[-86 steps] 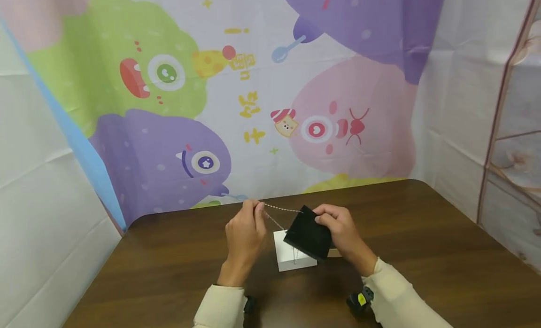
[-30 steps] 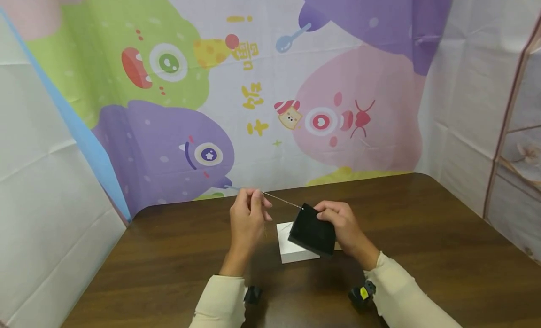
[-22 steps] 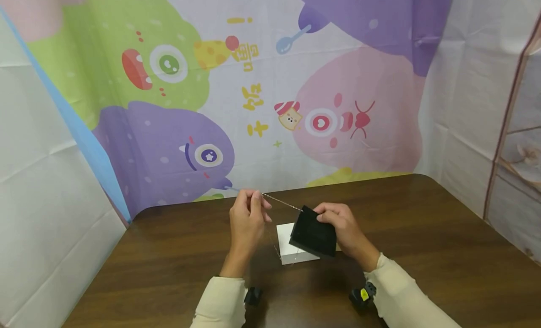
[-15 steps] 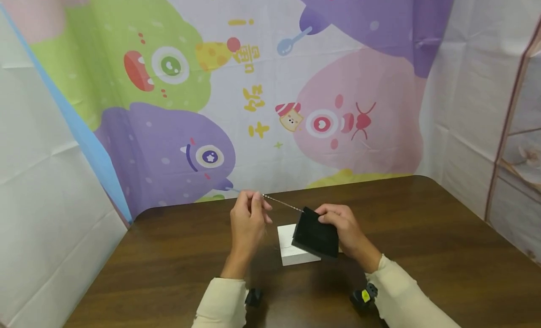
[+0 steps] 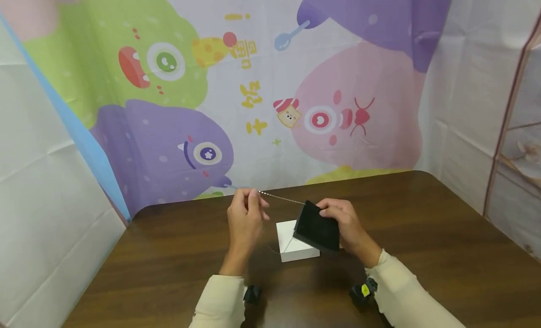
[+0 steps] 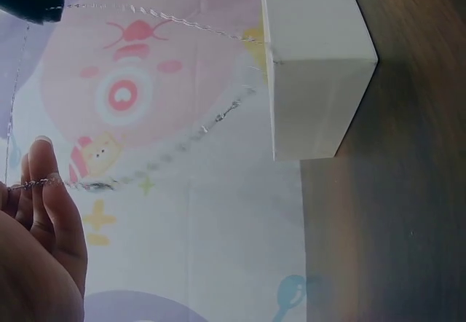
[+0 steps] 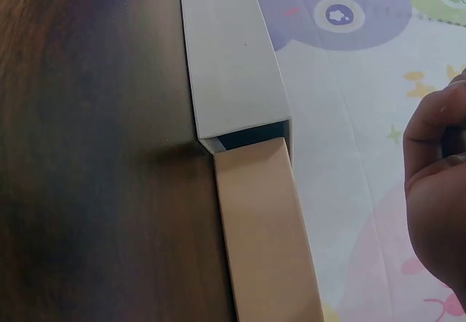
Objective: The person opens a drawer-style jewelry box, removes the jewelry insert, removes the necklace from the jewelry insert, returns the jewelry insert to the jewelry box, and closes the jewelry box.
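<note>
My left hand (image 5: pixel 245 220) pinches a thin silver necklace chain (image 5: pixel 281 197) between thumb and fingertips. From there the chain runs tight to the upper corner of a black pad (image 5: pixel 317 227), and another length sags below in front of the white box. My right hand (image 5: pixel 346 224) grips the pad, tilted, by its right edge, with the thumb on its face. In the left wrist view, a clasp (image 6: pixel 222 116) shows on the hanging part of the chain. The white box (image 5: pixel 285 228) lies on the table under the pad, which partly covers it.
Out of the white box's open end sticks a tan drawer (image 7: pixel 266 227), seen in the right wrist view. The brown table (image 5: pixel 169 253) ends at a cartoon-printed cloth (image 5: pixel 262 168) behind. Pale cloth walls (image 5: pixel 38 177) stand on both sides.
Earlier, two strands stretched between my left hand and the pad; now one is tight and the other hangs loose, swinging. Both hands keep their holds.
</note>
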{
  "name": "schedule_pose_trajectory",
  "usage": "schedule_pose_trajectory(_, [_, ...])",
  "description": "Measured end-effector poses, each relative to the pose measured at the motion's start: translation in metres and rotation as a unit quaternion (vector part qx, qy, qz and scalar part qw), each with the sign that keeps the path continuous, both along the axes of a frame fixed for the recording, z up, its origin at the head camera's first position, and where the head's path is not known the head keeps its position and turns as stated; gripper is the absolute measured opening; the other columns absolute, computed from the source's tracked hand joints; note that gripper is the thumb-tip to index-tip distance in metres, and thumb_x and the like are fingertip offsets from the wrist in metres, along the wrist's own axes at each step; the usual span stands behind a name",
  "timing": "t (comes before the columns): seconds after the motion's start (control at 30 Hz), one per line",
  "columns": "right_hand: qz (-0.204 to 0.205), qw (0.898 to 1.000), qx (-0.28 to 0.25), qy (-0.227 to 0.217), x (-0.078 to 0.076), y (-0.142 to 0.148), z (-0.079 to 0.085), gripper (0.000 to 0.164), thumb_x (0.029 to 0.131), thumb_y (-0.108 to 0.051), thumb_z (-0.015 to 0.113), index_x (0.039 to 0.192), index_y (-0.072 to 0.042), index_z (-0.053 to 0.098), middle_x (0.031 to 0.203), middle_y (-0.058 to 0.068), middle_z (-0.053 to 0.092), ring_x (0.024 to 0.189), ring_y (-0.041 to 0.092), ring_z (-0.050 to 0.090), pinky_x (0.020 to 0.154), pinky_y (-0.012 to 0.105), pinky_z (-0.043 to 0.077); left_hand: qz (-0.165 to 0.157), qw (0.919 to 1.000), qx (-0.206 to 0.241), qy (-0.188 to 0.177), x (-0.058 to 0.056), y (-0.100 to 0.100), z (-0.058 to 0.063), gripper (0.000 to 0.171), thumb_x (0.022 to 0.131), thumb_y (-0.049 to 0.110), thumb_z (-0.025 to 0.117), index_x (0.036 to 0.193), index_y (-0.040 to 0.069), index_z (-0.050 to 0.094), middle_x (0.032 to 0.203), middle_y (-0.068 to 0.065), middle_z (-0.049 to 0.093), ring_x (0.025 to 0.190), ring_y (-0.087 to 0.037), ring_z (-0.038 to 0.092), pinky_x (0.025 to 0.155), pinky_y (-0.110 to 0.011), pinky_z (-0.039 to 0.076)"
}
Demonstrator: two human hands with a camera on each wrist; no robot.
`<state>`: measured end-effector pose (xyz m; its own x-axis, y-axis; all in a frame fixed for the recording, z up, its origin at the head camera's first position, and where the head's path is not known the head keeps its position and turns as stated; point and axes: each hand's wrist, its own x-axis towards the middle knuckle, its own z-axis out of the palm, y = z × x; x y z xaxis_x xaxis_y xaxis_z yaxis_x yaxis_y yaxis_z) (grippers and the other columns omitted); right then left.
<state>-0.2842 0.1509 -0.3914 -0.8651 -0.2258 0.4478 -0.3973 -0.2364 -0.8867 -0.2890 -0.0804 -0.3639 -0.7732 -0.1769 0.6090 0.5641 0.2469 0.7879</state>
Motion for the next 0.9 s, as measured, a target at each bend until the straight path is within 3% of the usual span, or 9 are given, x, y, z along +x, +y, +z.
schedule_pose_trajectory(0.17, [0.009,1.000,-0.002,-0.004,-0.0007,0.0000,0.0010,0.032,0.092,0.002,0.042,0.085,-0.011,0.070,0.077,0.006,0.067,0.061,0.018,0.065,0.054,0.032,0.055,0.004,0.9999,0.011,-0.001,-0.0012,-0.0011,0.0005,0.021,0.106,0.016,0.050,0.091,0.004,0.057,0.072,-0.008,0.066,0.047,-0.033,0.060,0.046,-0.031,0.049])
schedule_pose_trajectory(0.4, [0.015,1.000,-0.004,-0.012,-0.0002,-0.0004,0.0009,0.033,0.092,0.002,0.042,0.086,-0.013,0.071,0.078,0.006,0.067,0.062,0.017,0.066,0.055,0.032,0.055,0.009,0.9999,0.013,0.005,-0.0015,-0.0012,0.0000,0.021,0.106,0.017,0.050,0.091,0.004,0.057,0.071,-0.007,0.066,0.045,-0.023,0.059,0.045,-0.031,0.048])
schedule_pose_trajectory(0.6, [0.016,1.000,-0.002,-0.014,0.0005,0.0003,0.0003,0.035,0.093,0.001,0.041,0.088,-0.015,0.072,0.081,0.006,0.067,0.064,0.019,0.065,0.056,0.033,0.055,0.012,0.9998,0.017,0.007,-0.0016,-0.0016,-0.0005,0.022,0.106,0.018,0.051,0.091,0.003,0.057,0.071,-0.008,0.066,0.045,-0.023,0.059,0.046,-0.030,0.049])
schedule_pose_trajectory(0.8, [0.022,1.000,-0.001,-0.016,0.0005,0.0018,0.0001,0.036,0.094,-0.001,0.040,0.089,-0.016,0.072,0.084,0.006,0.067,0.068,0.021,0.064,0.058,0.035,0.055,0.011,0.9997,0.021,0.009,-0.0020,-0.0024,-0.0006,0.023,0.106,0.018,0.050,0.091,0.003,0.057,0.071,-0.008,0.066,0.045,-0.026,0.059,0.046,-0.031,0.049])
schedule_pose_trajectory(0.9, [0.019,1.000,0.005,-0.021,0.0001,0.0025,0.0004,0.035,0.095,-0.004,0.040,0.091,-0.017,0.072,0.086,0.007,0.067,0.070,0.022,0.063,0.060,0.036,0.055,0.013,0.9995,0.027,0.013,-0.0023,-0.0028,-0.0001,0.023,0.107,0.018,0.050,0.091,0.003,0.057,0.071,-0.009,0.065,0.046,-0.033,0.059,0.044,-0.030,0.048])
